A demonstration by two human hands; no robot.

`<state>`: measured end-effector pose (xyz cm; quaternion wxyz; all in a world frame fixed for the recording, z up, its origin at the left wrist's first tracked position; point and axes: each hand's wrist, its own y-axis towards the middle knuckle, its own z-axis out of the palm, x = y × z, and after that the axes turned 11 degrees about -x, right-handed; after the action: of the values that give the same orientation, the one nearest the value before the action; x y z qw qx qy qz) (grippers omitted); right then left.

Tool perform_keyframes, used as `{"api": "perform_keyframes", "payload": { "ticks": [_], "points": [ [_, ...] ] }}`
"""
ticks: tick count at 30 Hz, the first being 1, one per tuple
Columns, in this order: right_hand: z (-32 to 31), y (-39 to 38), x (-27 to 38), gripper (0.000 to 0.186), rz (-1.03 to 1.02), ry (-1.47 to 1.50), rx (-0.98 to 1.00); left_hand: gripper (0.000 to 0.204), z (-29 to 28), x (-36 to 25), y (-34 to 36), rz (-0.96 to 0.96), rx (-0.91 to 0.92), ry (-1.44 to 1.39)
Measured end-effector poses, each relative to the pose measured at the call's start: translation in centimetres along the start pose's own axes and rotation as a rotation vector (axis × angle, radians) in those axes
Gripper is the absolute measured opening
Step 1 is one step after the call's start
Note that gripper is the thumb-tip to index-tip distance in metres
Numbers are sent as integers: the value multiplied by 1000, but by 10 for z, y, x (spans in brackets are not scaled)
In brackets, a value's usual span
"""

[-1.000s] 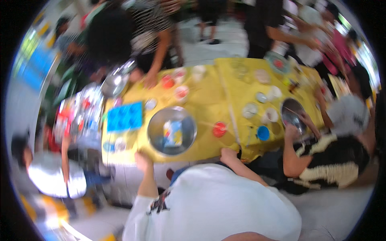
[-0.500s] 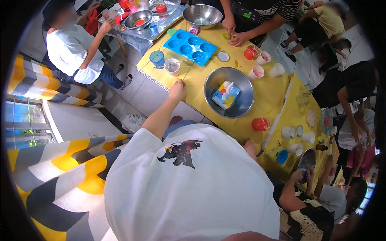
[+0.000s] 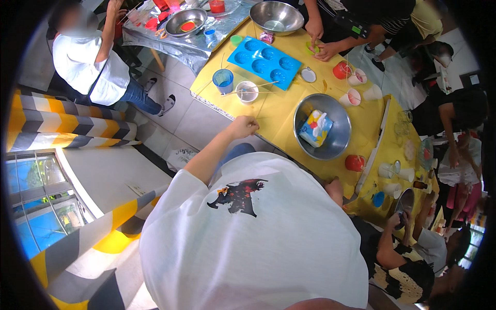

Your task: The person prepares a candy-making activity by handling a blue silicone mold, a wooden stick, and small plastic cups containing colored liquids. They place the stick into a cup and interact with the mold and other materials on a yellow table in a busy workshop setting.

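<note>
We see our left hand (image 3: 245, 126) at the near edge of the table (image 3: 274, 121), its fingers curled in so that it is loosely closed; we cannot tell whether it touches the yellow cover. Our right hand (image 3: 336, 192) shows only in part beside the white shirt (image 3: 279, 248), near the table's edge, and we cannot tell whether it is open or closed. Between and beyond our hands stands a round metal bowl (image 3: 339, 142) on the yellow cover, and inside it lies a soft packet (image 3: 316, 128) with a flower pattern in blue, white and yellow, tilted against the bowl's inner side. A red cup (image 3: 355, 163) stands just beside the bowl, on the side toward our right hand. Past our left hand we find a white cup (image 3: 247, 93) with a thin stick (image 3: 267, 84) across its top, and a blue cup (image 3: 223, 81) next to it. Behind these lies a blue mould (image 3: 264, 63) with six round hollows, and a second metal bowl (image 3: 277, 19) stands farther back. Across the table, a co-worker's hands (image 3: 326, 50) meet over a small green thing (image 3: 311, 49). At our right, another person holds a metal bowl tipped on its side.
</note>
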<state>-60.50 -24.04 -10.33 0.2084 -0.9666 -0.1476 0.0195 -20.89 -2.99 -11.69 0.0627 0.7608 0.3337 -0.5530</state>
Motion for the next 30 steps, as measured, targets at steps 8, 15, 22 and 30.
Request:
{"api": "perform_keyframes", "payload": {
  "ticks": [8, 15, 22, 30],
  "points": [
    [36, 20, -13, 56, -44, 33, -117, 24, -56, 112, -43, -518, 231, 39],
    [16, 8, 2, 53, 203, 308, 15, 34, -59, 239, -77, -515, 115, 518],
    [1, -3, 31, 45, 270, 249, -57, 39, -71, 258, -68, -368, 136, 509],
    [19, 19, 23, 42, -28, 212, -219, 34, -86, 270, -44, -270, 147, 541]
  ]
}}
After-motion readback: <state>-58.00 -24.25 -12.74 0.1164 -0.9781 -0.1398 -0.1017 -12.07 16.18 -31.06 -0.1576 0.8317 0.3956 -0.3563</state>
